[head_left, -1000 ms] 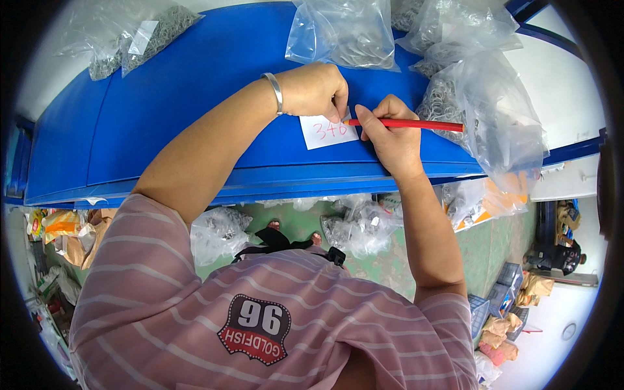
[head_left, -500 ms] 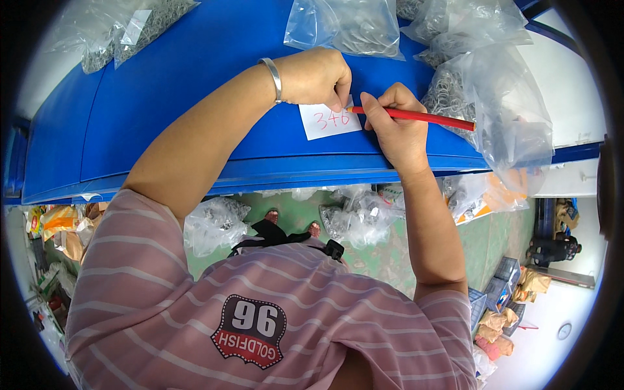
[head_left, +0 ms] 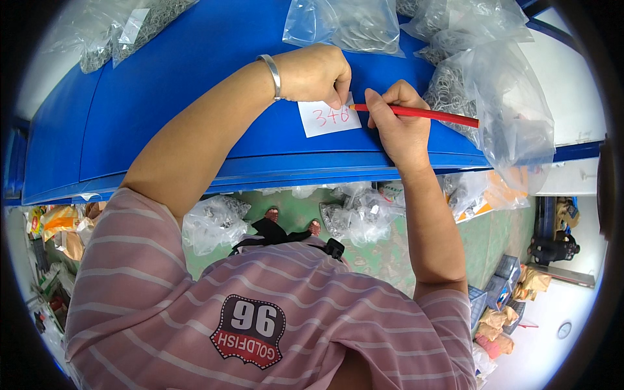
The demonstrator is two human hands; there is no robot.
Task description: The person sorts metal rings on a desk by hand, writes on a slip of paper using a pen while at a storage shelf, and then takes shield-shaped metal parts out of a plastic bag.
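Observation:
A small white paper slip (head_left: 315,123) with red handwritten figures lies on the blue tabletop. My left hand (head_left: 320,73), a silver bangle on its wrist, is closed, its fingertips pressing the slip's upper edge. Between the thumb and fingers of my right hand (head_left: 400,123) is a red pencil (head_left: 429,116). It lies nearly level, its tip at the slip's upper right by the last figure; I cannot tell whether it touches the paper.
Clear plastic bags of metal rings (head_left: 452,97) crowd the table's right side. Another clear bag (head_left: 348,29) lies beyond my hands. Filled bags (head_left: 146,32) sit at the far left. Under the table edge, more bags (head_left: 361,218) rest on the green floor. Someone in dark clothing (head_left: 552,249) is at the far right.
My right hand and the red pencil have shifted slightly right, and the pencil's tip has moved a little up and right. My left hand stays on the paper slip.

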